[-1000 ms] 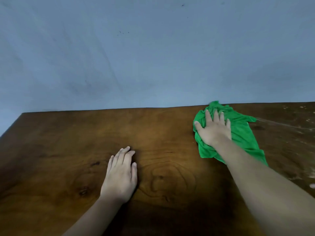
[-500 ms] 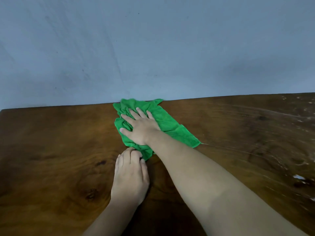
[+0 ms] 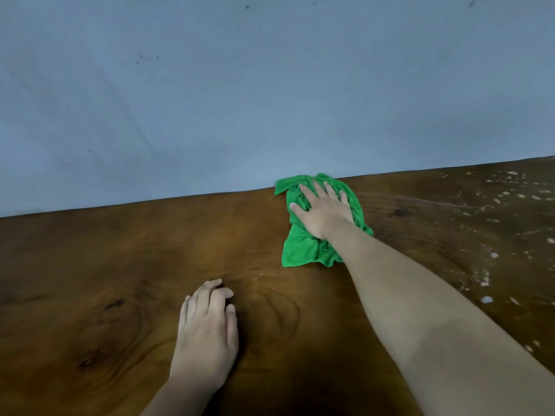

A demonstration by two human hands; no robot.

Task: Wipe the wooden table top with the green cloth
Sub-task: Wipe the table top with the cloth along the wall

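Head view: left hand (image 3: 207, 331) rests palm-down on the wooden table top (image 3: 90, 265), fingers loosely bent, holding nothing; right hand (image 3: 324, 214) presses flat, fingers spread, on the green cloth (image 3: 300, 250) at the far edge against the wall (image 3: 240, 100). White specks (image 3: 486, 277) at right.

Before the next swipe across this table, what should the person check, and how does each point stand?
1. The right hand lies flat on the green cloth, fingers spread: ok.
2. The green cloth is smoothed out for full contact: not ok, it is bunched and wrinkled.
3. The cloth lies wholly on the wooden table top: cannot tell, its far end meets the edge by the wall.
4. The left hand rests on bare wood, apart from the cloth: ok.
5. The white specks on the right side are wiped off: not ok.
6. Nothing stands between cloth and specks: ok.
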